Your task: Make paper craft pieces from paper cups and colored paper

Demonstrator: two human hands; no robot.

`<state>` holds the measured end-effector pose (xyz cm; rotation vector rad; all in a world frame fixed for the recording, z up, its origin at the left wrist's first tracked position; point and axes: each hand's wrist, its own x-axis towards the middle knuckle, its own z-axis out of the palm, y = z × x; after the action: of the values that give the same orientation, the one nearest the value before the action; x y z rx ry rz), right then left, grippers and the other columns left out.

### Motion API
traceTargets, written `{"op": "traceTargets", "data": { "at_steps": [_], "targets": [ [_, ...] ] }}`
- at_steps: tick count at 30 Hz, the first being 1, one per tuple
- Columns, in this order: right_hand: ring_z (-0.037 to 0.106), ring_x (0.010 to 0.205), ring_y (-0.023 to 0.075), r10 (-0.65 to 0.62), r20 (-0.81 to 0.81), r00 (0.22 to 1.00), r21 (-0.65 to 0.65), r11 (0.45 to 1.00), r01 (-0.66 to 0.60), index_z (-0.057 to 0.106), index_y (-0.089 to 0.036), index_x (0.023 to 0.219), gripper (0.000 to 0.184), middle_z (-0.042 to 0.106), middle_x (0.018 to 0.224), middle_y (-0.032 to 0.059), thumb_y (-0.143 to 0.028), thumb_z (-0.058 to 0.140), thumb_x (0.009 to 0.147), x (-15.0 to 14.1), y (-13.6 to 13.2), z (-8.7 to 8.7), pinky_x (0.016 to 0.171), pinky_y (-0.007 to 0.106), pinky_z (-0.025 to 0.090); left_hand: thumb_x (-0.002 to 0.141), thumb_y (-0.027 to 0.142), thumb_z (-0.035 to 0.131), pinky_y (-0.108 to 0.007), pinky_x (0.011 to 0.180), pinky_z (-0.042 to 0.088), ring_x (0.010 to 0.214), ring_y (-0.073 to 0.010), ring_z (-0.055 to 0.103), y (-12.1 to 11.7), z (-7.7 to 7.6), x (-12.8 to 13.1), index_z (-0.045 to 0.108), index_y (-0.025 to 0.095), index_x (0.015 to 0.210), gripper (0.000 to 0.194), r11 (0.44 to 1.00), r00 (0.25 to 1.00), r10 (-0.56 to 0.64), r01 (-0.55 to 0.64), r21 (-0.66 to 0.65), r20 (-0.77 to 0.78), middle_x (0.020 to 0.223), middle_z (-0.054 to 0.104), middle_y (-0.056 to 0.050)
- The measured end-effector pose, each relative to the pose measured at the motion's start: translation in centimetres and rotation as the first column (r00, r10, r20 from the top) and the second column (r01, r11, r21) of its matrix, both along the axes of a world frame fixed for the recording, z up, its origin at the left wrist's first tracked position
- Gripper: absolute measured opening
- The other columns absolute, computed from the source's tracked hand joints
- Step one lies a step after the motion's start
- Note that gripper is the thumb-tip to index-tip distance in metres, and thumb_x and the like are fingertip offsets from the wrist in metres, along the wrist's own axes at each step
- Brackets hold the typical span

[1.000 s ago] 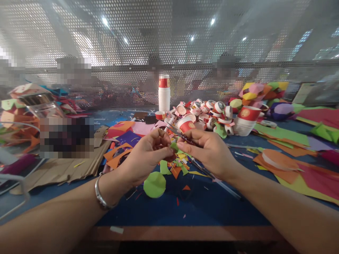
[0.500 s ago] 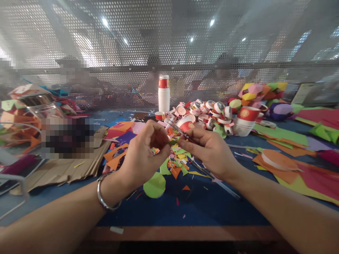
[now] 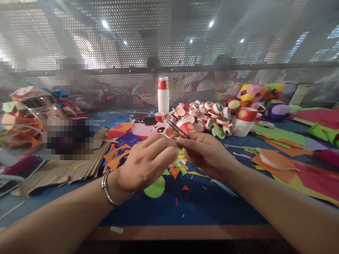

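Note:
My right hand (image 3: 209, 150) is closed around a pair of scissors (image 3: 178, 128), whose narrow dark blades point up and to the left. Its handles are mostly hidden by my fingers. My left hand (image 3: 149, 160), with a silver bangle at the wrist, is closed with the fingertips pinched together beside the scissors. Whatever it pinches is hidden behind the fingers. Below the left hand a green paper circle (image 3: 155, 187) lies on the blue table, partly covered. Small coloured paper scraps (image 3: 177, 171) are heaped under and behind both hands.
Behind the hands stand a tall stack of paper cups (image 3: 163, 100), a pile of cut cup rings (image 3: 209, 111) and a shorter cup stack (image 3: 243, 123). Brown cardboard (image 3: 66, 173) lies left, coloured paper sheets (image 3: 315, 176) right. A perforated metal screen (image 3: 169, 42) rises behind.
My left hand has rolled over, its back now facing up, and moved closer to the right hand. The scissors' blades now show apart. The right hand has barely moved.

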<state>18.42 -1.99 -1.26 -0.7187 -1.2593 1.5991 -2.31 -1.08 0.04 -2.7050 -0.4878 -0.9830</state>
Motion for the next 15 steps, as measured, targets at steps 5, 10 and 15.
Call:
{"op": "traceTargets", "data": {
  "at_steps": [5, 10, 15],
  "targets": [
    [0.014, 0.042, 0.0036, -0.015, 0.011, 1.0, 0.013, 1.0, 0.015, 0.053, -0.02, 0.073, 0.034, 0.028, 0.049, -0.0129, -0.037, 0.081, 0.082, 0.2, 0.0, 0.0, 0.038, 0.021, 0.008, 0.088, 0.007, 0.06, -0.034, 0.084, 0.05, 0.089, -0.0196, 0.062, -0.3, -0.5, 0.8, 0.063, 0.025, 0.089, 0.018, 0.977, 0.979, 0.067, -0.025, -0.214, 0.19, 0.093, 0.067, -0.005],
    [0.02, 0.042, 0.0033, -0.09, 0.09, 0.992, 0.048, 0.995, 0.086, 0.061, -0.017, 0.075, 0.031, 0.039, 0.054, -0.0105, -0.036, 0.086, 0.074, 0.2, 0.1, 0.2, 0.039, 0.022, 0.01, 0.085, 0.013, 0.066, -0.031, 0.079, 0.054, 0.089, -0.0174, 0.064, -0.2, 0.3, 1.2, 0.056, 0.021, 0.095, 0.015, 0.655, 0.851, 0.161, 0.286, -0.699, 0.5, 0.1, 0.063, -0.005],
    [0.024, 0.043, 0.0047, -0.103, 0.179, 0.978, 0.169, 0.983, 0.072, 0.066, -0.018, 0.078, 0.028, 0.04, 0.053, -0.0102, -0.04, 0.083, 0.078, 0.2, 0.2, 0.0, 0.04, 0.024, 0.016, 0.081, 0.023, 0.078, -0.025, 0.07, 0.051, 0.079, -0.0123, 0.06, 0.9, 0.4, 1.1, 0.056, 0.018, 0.092, 0.025, 0.424, 0.86, 0.188, 0.364, -0.829, 0.474, 0.088, 0.061, -0.001]
  ]
}}
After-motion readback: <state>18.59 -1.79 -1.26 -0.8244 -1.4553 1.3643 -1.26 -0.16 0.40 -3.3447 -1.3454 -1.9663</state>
